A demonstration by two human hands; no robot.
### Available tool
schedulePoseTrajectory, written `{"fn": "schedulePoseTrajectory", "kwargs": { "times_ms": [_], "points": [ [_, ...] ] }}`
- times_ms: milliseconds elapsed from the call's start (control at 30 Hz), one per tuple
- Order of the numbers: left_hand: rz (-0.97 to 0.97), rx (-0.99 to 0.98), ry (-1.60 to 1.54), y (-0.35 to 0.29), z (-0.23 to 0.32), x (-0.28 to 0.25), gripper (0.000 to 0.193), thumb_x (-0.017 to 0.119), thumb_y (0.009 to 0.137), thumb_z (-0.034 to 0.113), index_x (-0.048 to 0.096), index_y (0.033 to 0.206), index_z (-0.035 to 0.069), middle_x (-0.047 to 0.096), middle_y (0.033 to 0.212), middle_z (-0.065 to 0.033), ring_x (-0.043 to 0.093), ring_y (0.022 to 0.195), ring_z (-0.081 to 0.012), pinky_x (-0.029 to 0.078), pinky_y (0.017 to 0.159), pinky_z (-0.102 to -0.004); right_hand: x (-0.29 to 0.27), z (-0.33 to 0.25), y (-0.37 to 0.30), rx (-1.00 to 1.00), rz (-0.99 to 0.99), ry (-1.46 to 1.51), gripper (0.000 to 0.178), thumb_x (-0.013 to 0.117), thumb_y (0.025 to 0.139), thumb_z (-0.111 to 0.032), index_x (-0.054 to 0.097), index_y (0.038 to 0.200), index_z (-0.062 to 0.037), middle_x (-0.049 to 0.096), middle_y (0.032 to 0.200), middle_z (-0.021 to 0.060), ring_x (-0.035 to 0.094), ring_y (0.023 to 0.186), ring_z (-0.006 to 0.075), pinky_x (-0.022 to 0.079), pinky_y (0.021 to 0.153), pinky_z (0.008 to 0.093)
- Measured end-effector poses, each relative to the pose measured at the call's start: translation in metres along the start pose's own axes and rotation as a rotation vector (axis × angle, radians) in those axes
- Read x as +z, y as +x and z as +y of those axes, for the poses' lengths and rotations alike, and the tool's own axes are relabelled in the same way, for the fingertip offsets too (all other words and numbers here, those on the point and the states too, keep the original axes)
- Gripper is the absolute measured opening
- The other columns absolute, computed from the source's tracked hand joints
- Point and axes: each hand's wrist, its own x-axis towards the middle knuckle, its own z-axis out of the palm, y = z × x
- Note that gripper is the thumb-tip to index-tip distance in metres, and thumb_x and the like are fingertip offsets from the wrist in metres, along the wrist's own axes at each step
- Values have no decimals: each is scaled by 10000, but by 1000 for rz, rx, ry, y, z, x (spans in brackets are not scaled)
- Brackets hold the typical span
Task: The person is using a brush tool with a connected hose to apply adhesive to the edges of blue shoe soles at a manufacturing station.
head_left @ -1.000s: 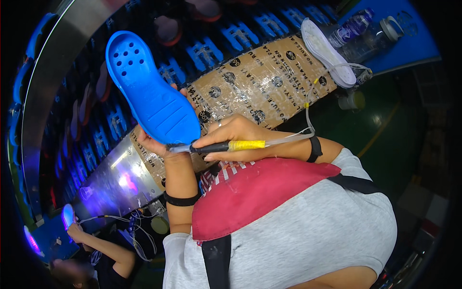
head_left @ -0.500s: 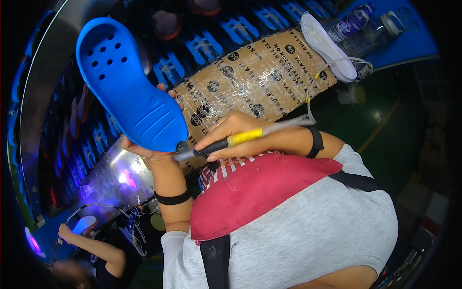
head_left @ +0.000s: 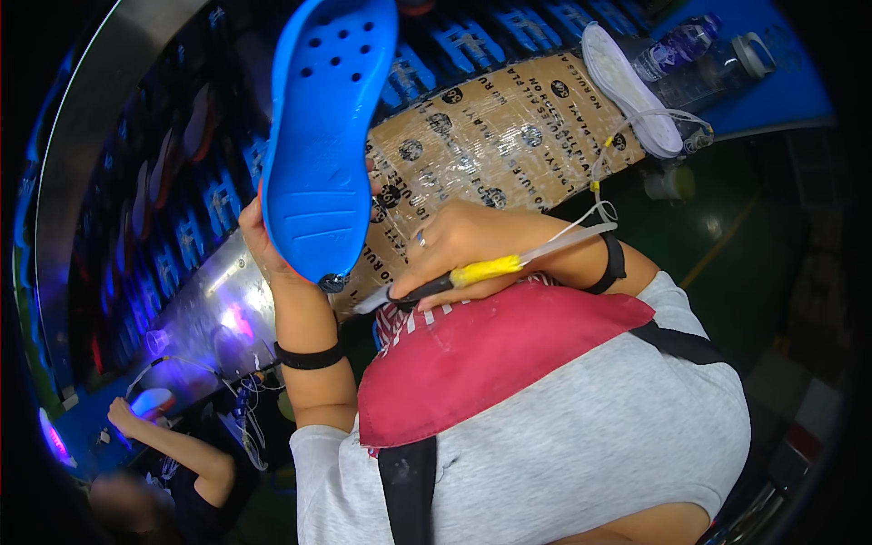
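Observation:
My left hand (head_left: 262, 241) is closed around the heel end of a blue shoe sole (head_left: 327, 154). The sole has a group of round holes at its far end and several raised lines near the heel. Some of my left fingers are hidden beneath it. A dark, glossy patch (head_left: 333, 282) shows at the heel tip. My right hand (head_left: 463, 238), with a ring on it, grips a glue brush (head_left: 486, 271) with a black handle, yellow wrap and a clear tube running back along my forearm. Its pale bristles lie just right of the heel tip, apart from the sole.
Cardboard (head_left: 490, 136) under clear tape covers the bench. A white shoe sole (head_left: 631, 89) lies at its far right, near a purple-labelled bottle (head_left: 677, 47) and a clear jug (head_left: 727, 68). Racks of blue holders (head_left: 463, 50) line the back. A co-worker's arm (head_left: 173, 442) is lower left.
The blue sole has swung more upright and shifted right with my left hand. My right hand and the brush have moved slightly right and nearer to me.

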Motion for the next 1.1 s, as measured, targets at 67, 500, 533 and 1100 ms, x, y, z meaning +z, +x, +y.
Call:
{"fn": "schedulePoseTrajectory", "kwargs": {
  "times_ms": [67,500,533,1100],
  "points": [
    [42,-38,39,2,-1,-5,815,457,772,521,311,1360,-23,433,1248,-328,515,1073,-454,463,880,-521,2,-3,5,-44,124,-48,251,699,751,-206,671,991,-140,641,760,97,607,674,275,485,604,352],
    [333,-271,126,-1,-2,0,510,498,815,348,546,1169,-15,626,1057,-186,634,904,-275,528,789,-370,16,-2,5,-73,220,-208,230,672,723,-135,674,951,-170,592,705,59,592,678,230,466,571,322],
    [389,-315,195,-3,0,-7,486,520,805,348,575,1129,-10,641,1011,-176,640,859,-263,533,758,-357,17,-1,5,-72,180,-179,256,668,684,-103,686,932,-161,599,701,54,597,671,221,470,572,316],
    [703,-285,361,-34,22,3,377,634,741,308,644,984,19,663,879,-148,653,722,-217,545,624,-301,24,-3,-11,-99,140,-405,278,633,717,-89,686,984,-147,610,749,4,590,728,166,462,592,284]
  ]
}}
